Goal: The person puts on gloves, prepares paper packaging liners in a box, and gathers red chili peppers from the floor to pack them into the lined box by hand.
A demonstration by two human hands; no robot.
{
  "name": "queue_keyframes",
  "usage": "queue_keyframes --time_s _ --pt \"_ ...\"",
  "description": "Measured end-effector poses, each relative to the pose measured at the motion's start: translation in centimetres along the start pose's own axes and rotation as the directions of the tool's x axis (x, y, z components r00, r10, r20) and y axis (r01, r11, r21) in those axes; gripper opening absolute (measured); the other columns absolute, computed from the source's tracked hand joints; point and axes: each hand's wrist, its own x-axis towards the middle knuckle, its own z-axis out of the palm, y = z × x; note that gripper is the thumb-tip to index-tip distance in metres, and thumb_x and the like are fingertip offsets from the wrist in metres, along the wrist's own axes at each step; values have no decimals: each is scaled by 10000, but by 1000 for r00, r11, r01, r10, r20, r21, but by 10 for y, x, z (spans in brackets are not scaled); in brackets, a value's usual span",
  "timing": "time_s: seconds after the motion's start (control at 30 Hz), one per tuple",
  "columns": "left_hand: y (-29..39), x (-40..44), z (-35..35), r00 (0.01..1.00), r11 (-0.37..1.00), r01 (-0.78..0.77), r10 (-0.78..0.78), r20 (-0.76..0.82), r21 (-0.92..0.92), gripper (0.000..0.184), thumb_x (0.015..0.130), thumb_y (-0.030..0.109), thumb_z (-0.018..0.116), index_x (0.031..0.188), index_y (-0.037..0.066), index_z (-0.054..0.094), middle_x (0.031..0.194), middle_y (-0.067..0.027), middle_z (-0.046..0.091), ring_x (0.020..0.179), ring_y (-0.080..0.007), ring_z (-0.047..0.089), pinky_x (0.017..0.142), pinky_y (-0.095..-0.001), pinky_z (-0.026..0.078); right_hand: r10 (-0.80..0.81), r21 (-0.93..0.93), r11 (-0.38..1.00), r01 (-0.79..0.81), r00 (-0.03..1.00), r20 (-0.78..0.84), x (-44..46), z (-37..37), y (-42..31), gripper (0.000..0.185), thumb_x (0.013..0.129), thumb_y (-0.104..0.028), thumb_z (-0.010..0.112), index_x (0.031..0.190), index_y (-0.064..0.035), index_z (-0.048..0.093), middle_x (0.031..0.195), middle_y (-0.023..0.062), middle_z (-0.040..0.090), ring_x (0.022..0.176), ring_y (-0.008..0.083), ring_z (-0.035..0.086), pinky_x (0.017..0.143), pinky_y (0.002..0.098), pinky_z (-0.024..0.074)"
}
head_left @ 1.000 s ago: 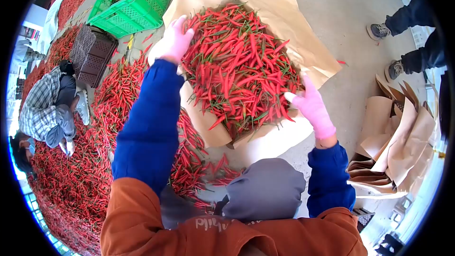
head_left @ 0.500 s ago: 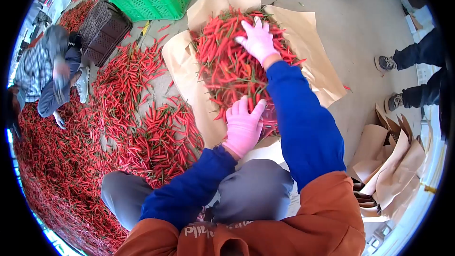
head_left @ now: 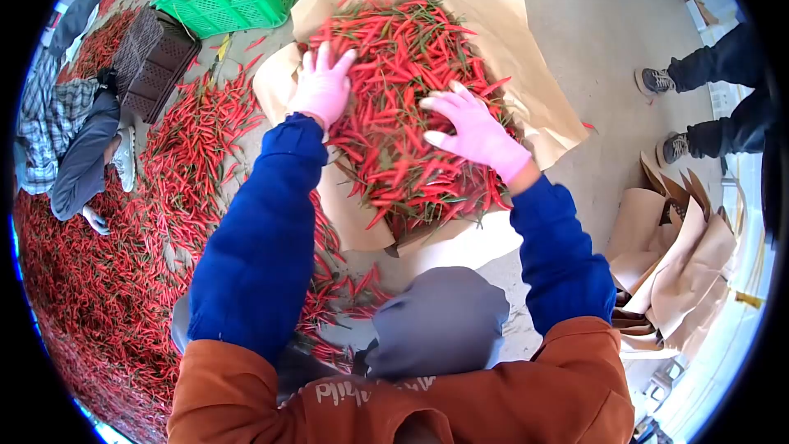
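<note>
Red chilies (head_left: 403,57) with green stems are heaped in a container lined with brown paper (head_left: 534,74), whose flaps spread outward on all sides. My left hand (head_left: 323,89), in a pink glove, rests at the left edge of the heap with its fingers apart. On the right part of the heap lies my right hand (head_left: 475,133), also in a pink glove, fingers spread over the chilies. Neither hand visibly grips anything. What is under the palms is hidden.
Loose chilies (head_left: 107,304) cover the floor at the left. A green crate (head_left: 238,0) and a dark crate (head_left: 152,74) stand at the upper left. A crouching person (head_left: 74,131) is at the far left, another person's legs (head_left: 723,107) at the right, above folded brown paper (head_left: 682,263).
My left hand has moved from the near side of the heap to its left edge. My right hand has come back from the far side to the heap's right part.
</note>
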Motion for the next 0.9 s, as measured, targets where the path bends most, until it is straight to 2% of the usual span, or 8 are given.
queue_keyframes --time_s 0.2,0.23,0.37,0.43,0.57,0.67,0.8,0.9 --pt "5 15 24 982 976 188 -190 8 112 568 869 199 520 1408 266 356 1469 -213 257 1291 -497 298 1060 -537 293 -85 119 989 84 996 4 -43 2 26 355 819 -240 649 1160 -188 566 1328 56 476 1336 375 313 1099 483 287" --pt "10 7 15 989 985 149 -148 -17 86 563 870 195 517 1407 253 359 1458 -226 266 1291 -496 298 1061 -537 288 -104 157 983 100 994 17 -41 1 30 331 806 -128 639 1134 -129 594 1330 80 487 1322 354 346 1142 465 215" --pt "56 -70 -32 971 989 15 -50 -232 -150 559 861 169 523 1395 145 360 1397 -289 311 1279 -489 308 1059 -539 282 -82 83 992 100 976 -200 -47 -15 8 459 794 -80 636 1244 -145 573 1334 90 495 1320 341 355 1106 433 294" --pt "96 -126 -39 992 945 31 -67 -103 -325 558 840 149 535 1361 37 367 1366 -299 335 1265 -484 324 1057 -540 283 -152 147 972 184 967 -205 -54 -16 -9 449 787 -86 641 1227 -159 585 1328 86 498 1294 333 386 1093 425 311" --pt "168 -196 -30 998 959 56 -56 8 -277 576 778 168 578 1263 -88 403 1292 -296 384 1193 -503 367 998 -536 347 -160 75 981 180 963 -217 -70 4 -22 386 689 -179 748 1061 -149 651 1091 56 561 1100 298 492 955 427 395" --pt "166 -208 -29 991 952 19 23 133 -306 584 728 173 616 1233 -69 452 1195 -260 452 1127 -467 413 998 -525 340 -280 39 956 292 942 -186 -84 15 -18 341 632 -123 752 958 -154 655 1026 32 555 1065 288 497 933 425 400" --pt "162 -225 -14 982 964 -45 91 165 -263 486 697 163 602 1137 -34 537 1083 -203 530 1042 -356 465 940 -509 361 -355 251 895 369 930 -99 -88 31 -35 276 669 -34 701 911 -131 613 983 11 564 1044 273 509 928 409 407" --pt "165 -218 -30 863 962 87 57 502 -258 475 694 161 594 1128 -27 548 1072 -178 545 1022 -316 477 937 -513 356 -508 381 785 489 860 -57 -73 37 -41 243 690 -24 681 902 -119 608 968 20 568 1035 271 516 927 396 411"
